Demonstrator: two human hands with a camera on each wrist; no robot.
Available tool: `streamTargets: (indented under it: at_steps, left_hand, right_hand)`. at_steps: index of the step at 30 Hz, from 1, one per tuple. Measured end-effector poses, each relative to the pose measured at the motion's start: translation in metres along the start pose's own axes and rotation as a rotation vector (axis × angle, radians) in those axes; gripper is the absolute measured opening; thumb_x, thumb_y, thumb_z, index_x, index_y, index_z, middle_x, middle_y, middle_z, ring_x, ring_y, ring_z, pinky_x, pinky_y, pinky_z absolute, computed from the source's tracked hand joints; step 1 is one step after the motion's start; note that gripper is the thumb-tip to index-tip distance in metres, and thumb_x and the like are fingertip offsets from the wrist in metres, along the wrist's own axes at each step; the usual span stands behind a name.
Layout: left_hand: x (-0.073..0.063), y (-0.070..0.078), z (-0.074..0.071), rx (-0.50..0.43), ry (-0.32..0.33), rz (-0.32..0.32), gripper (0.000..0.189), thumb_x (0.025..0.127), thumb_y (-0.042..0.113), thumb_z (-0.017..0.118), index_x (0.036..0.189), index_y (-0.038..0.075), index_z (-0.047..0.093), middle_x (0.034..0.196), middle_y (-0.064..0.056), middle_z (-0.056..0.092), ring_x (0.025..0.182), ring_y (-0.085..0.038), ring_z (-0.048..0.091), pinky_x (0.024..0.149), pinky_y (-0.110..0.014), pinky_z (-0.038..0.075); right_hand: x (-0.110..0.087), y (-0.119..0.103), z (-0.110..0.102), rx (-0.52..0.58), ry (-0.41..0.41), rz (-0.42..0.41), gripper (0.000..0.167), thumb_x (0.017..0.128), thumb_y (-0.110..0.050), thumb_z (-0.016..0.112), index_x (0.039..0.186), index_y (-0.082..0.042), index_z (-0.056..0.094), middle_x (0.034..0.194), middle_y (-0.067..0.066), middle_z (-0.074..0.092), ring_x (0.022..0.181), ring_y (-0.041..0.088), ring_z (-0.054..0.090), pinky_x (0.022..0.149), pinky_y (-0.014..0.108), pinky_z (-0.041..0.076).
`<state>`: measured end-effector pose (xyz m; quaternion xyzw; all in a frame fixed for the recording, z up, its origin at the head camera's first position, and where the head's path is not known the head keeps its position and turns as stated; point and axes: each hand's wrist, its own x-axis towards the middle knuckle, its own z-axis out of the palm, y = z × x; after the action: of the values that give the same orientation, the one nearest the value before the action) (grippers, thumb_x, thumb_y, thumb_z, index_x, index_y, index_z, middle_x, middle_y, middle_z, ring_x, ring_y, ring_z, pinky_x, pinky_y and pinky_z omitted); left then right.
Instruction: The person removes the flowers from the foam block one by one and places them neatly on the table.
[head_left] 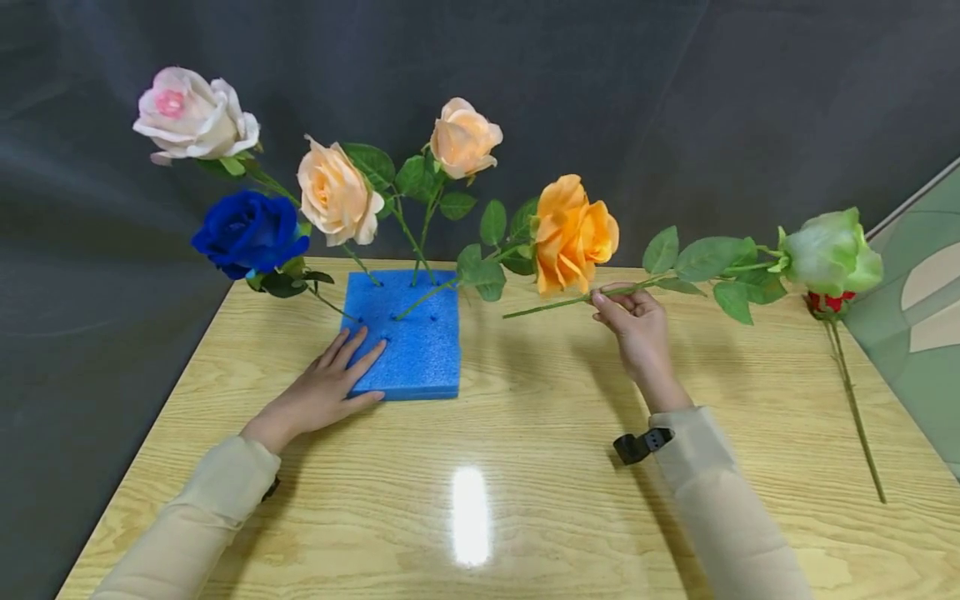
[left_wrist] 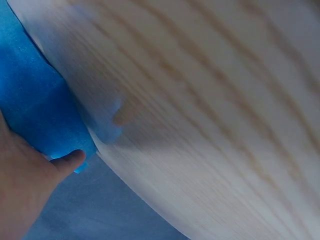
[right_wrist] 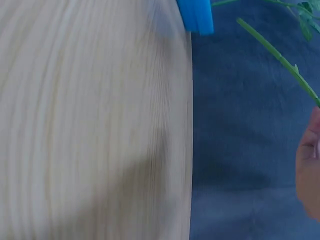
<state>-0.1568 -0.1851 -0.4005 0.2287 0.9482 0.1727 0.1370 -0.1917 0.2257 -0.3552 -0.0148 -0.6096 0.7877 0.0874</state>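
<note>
green stem [right_wrist: 279, 56] in one of the hands [right_wrist: 308, 170], blue block [right_wrist: 196, 16] on wooden table [right_wrist: 95, 115]

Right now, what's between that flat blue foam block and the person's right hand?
In the head view, the bare end of the held green stem; the full orange rose appears above, pale wooden table below.

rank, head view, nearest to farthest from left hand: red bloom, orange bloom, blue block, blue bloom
1. Blue block, under the left hand
2. Blue bloom, upper left
3. Orange bloom, right of the block
4. Red bloom, far right
</note>
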Motion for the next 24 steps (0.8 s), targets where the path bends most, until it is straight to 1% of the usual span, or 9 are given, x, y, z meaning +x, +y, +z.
streamTargets:
  at_steps: [4, 9, 11, 16, 18, 20, 23, 24]
  left_hand:
    - [0.0, 0.0, 0.0, -0.004, -0.003, -0.001, 0.077, 0.096, 0.047, 0.051, 0.156, 0.018, 0.011, 0.161, -0.02, -0.002, 0.147, -0.044, -0.006, 0.113, -0.067, 0.014]
    - [0.0, 0.0, 0.0, 0.007, 0.002, 0.003, 0.077, 0.096, 0.047, 0.051, 0.156, 0.017, 0.011, 0.161, -0.021, -0.001, 0.147, -0.045, -0.005, 0.114, -0.067, 0.014]
    - [0.0, 0.0, 0.0, 0.004, 0.008, 0.005, 0.077, 0.096, 0.047, 0.051, 0.156, 0.017, 0.012, 0.161, -0.021, 0.0, 0.147, -0.045, -0.005, 0.113, -0.067, 0.014]
    - [-0.001, 0.001, 0.0, 0.002, 0.015, 0.01, 0.075, 0.097, 0.047, 0.05, 0.155, 0.016, 0.014, 0.161, -0.021, 0.002, 0.147, -0.045, -0.003, 0.113, -0.067, 0.014]
    - [-0.002, 0.001, 0.0, 0.009, 0.018, 0.012, 0.075, 0.097, 0.047, 0.049, 0.155, 0.016, 0.014, 0.161, -0.021, 0.002, 0.147, -0.046, -0.003, 0.113, -0.067, 0.014]
    - [-0.002, 0.001, 0.0, 0.012, 0.02, 0.011, 0.075, 0.097, 0.046, 0.05, 0.155, 0.016, 0.014, 0.161, -0.021, 0.002, 0.147, -0.046, -0.003, 0.114, -0.067, 0.014]
    - [-0.002, 0.001, 0.0, 0.009, 0.025, 0.012, 0.075, 0.097, 0.045, 0.051, 0.155, 0.016, 0.014, 0.161, -0.021, 0.002, 0.147, -0.046, -0.003, 0.114, -0.067, 0.013]
    - [-0.002, 0.001, 0.0, 0.005, 0.025, 0.014, 0.075, 0.097, 0.045, 0.051, 0.155, 0.016, 0.014, 0.161, -0.021, 0.001, 0.147, -0.046, -0.003, 0.114, -0.067, 0.013]
  right_hand:
    - [-0.001, -0.004, -0.013, -0.025, -0.036, 0.009, 0.014, 0.09, 0.0, 0.061, 0.092, -0.013, 0.066, 0.081, -0.008, 0.071, 0.078, 0.003, 0.07, 0.069, 0.014, 0.055]
    - [-0.002, -0.008, -0.029, -0.035, -0.078, 0.027, 0.021, 0.092, 0.001, 0.059, 0.096, -0.017, 0.07, 0.081, -0.007, 0.07, 0.076, 0.003, 0.068, 0.072, 0.014, 0.055]
    - [-0.003, -0.009, -0.036, -0.049, -0.093, 0.035, 0.022, 0.092, 0.0, 0.058, 0.097, -0.018, 0.07, 0.084, -0.007, 0.068, 0.077, 0.003, 0.067, 0.074, 0.014, 0.055]
    - [-0.005, -0.014, -0.057, -0.062, -0.143, 0.043, 0.021, 0.094, -0.002, 0.056, 0.105, -0.016, 0.067, 0.088, -0.005, 0.062, 0.082, 0.005, 0.066, 0.079, 0.016, 0.056]
    - [-0.007, -0.016, -0.067, -0.078, -0.172, 0.043, 0.02, 0.095, -0.003, 0.055, 0.106, -0.016, 0.066, 0.095, -0.005, 0.06, 0.084, 0.005, 0.065, 0.081, 0.016, 0.055]
    - [-0.008, -0.018, -0.077, -0.101, -0.191, 0.051, 0.018, 0.096, -0.005, 0.054, 0.103, -0.015, 0.066, 0.107, -0.007, 0.058, 0.087, 0.005, 0.064, 0.081, 0.016, 0.055]
    - [-0.011, -0.022, -0.092, -0.145, -0.205, 0.07, 0.012, 0.096, -0.007, 0.054, 0.092, -0.012, 0.065, 0.124, -0.013, 0.05, 0.089, 0.003, 0.063, 0.079, 0.015, 0.054]
    - [-0.012, -0.024, -0.096, -0.151, -0.201, 0.08, 0.011, 0.095, -0.007, 0.055, 0.09, -0.011, 0.064, 0.125, -0.014, 0.049, 0.088, 0.004, 0.062, 0.078, 0.015, 0.054]
